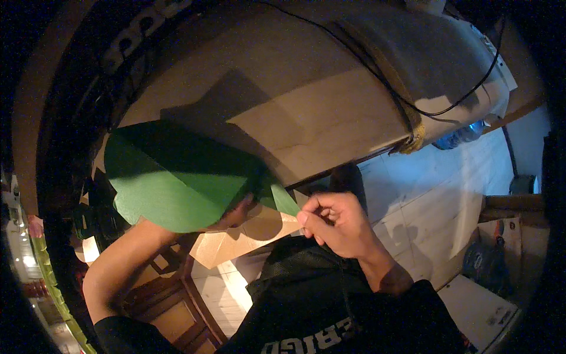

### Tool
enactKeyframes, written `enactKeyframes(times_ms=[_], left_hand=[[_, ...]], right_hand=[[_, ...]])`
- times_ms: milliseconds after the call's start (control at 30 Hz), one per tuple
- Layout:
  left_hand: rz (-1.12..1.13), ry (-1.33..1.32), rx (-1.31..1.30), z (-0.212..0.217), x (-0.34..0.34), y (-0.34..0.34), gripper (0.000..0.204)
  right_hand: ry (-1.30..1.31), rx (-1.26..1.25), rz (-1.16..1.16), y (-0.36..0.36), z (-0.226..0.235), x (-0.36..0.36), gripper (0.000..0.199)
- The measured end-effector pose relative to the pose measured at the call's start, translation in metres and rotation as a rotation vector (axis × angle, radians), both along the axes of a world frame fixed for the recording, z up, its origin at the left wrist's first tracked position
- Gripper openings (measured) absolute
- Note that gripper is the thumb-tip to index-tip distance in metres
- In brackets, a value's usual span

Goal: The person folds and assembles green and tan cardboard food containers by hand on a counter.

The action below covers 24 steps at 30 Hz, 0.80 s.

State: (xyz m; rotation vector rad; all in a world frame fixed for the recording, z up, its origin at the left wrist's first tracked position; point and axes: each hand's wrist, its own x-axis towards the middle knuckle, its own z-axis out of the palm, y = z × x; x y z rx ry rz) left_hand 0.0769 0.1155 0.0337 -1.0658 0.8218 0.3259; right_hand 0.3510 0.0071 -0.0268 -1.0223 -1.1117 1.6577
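Note:
A large green paper shape point(177, 183) with a rounded, lobed edge and crease lines is held up in front of me, tapering to a narrow green tip on its right. Just below it lies a folded tan-orange paper point(236, 242), its pointed end meeting that tip. Thumb and index finger of my right hand point(339, 227) are closed on the point where the green tip and the tan paper come together. My left hand point(240, 212) reaches from behind the green paper; its shadowed fingers bend at the paper's lower right edge, and most of the hand is hidden.
A pale tabletop point(306, 130) spreads beyond the papers, with a dark cloth strip point(377, 71) and a black cable point(354, 53) across it. A blue plastic bottle point(460, 137) shows under the table's edge. At lower right stand a white box point(480, 312) and a cardboard box point(501, 236).

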Motion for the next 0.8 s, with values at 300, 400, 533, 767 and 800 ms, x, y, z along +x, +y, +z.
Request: enactKeyframes(times_ms=[300, 400, 533, 767, 800], left_hand=[[-0.051, -0.029, 0.202, -0.019, 0.011, -0.005, 0.059], [0.072, -0.074, 0.075, -0.024, 0.007, -0.008, 0.058], [0.191, -0.100, -0.223, -0.028, 0.014, 0.006, 0.050], [0.687, -0.558, -1.653, -0.002, 0.035, 0.007, 0.035], [0.833, -0.690, -1.936, 0.001, 0.038, 0.005, 0.035]], right_hand=[[-0.069, -0.002, 0.032, -0.023, 0.008, 0.024, 0.016], [0.094, 0.095, -0.179, -0.038, 0.004, 0.041, 0.017], [-0.075, 0.213, -0.401, -0.042, 0.005, 0.062, 0.014], [-0.352, 0.528, -0.176, -0.015, 0.011, 0.029, 0.039], [-0.382, 0.570, -0.152, -0.012, 0.014, 0.027, 0.039]])
